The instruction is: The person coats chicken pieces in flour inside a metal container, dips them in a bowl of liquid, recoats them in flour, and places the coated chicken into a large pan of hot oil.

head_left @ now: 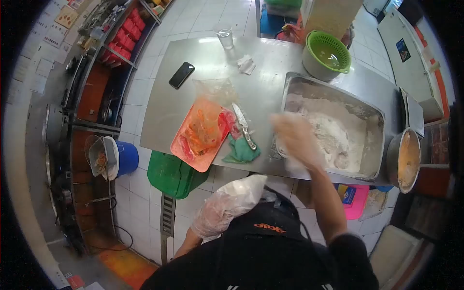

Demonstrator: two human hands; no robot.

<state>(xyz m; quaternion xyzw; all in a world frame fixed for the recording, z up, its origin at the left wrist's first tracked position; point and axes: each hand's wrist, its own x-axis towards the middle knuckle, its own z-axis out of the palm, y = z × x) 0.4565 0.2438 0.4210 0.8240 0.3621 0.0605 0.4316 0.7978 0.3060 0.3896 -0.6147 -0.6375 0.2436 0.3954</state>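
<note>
My right hand (298, 141), bare-armed and smeared by motion, is over the near left rim of a deep metal tray (375, 145). White flour (355, 108) lies in that tray, with flour-coated lumps (330, 135) heaped in its middle. My left hand (227, 205) is wrapped in a cloudy plastic bag or loose glove, held in front of my apron, off the table; its fingers are hidden. Left of the tray are a red-orange tray (185, 153) with a clear plastic bag (204, 128) of orange-stained contents, a knife (244, 126) and a green cloth (241, 151).
On the steel table (263, 63) are a phone (181, 75), a clear cup (224, 37), crumpled paper (246, 65) and a green colander (314, 44) on a pot. A metal bowl (404, 159) stands at the right. Below left are a green bin (169, 174) and a blue bucket (127, 158).
</note>
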